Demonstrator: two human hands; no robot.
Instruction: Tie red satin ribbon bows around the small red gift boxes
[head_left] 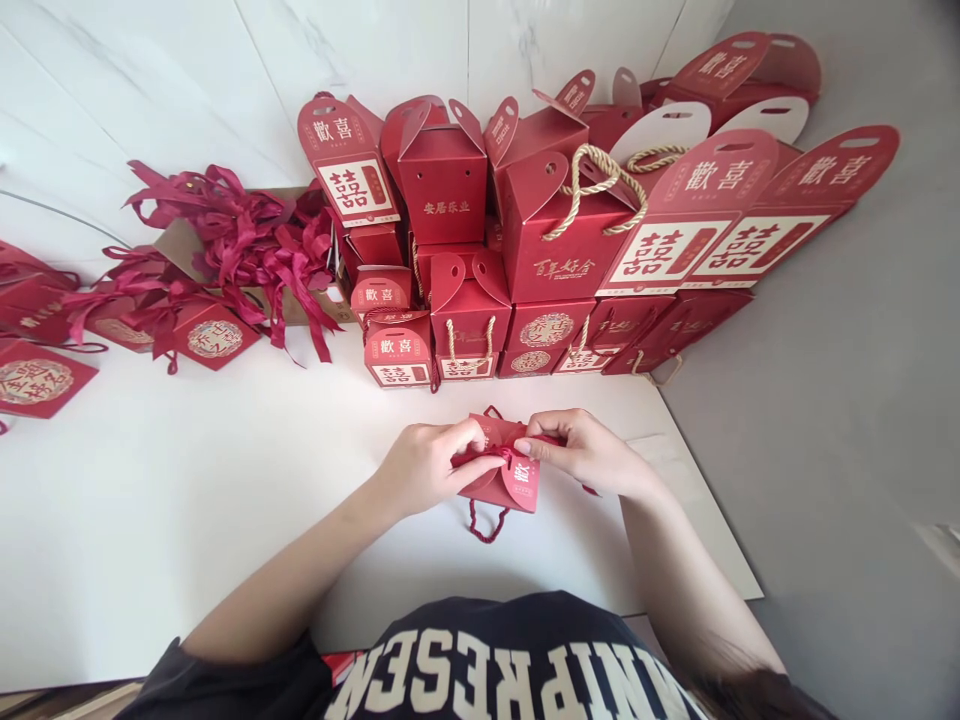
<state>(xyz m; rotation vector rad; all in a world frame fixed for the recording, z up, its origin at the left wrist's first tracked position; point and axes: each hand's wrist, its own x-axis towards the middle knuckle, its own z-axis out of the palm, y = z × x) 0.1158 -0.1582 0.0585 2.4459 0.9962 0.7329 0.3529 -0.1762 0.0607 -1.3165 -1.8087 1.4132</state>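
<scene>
In front of me on the white table sits a small red gift box (489, 492) with a dark red cord handle (487, 527) hanging toward me. A red ribbon (504, 452) crosses its folded top. My left hand (433, 462) comes from the left, with thumb and fingers pinched on the ribbon. From the right, my right hand (581, 450) pinches the same ribbon near the middle of the lid. One ribbon end shows below my right hand. Fingers and ribbon partly cover the lid, so the exact form of the loop is hidden.
Stacked red gift boxes (457, 185), some with gold rope handles, stand along the back wall. Left of them, a cardboard box (300, 308) overflows with red ribbons (240, 230). Several ribboned boxes (217, 335) lie at the left. A grey wall (840, 400) borders the table's right edge.
</scene>
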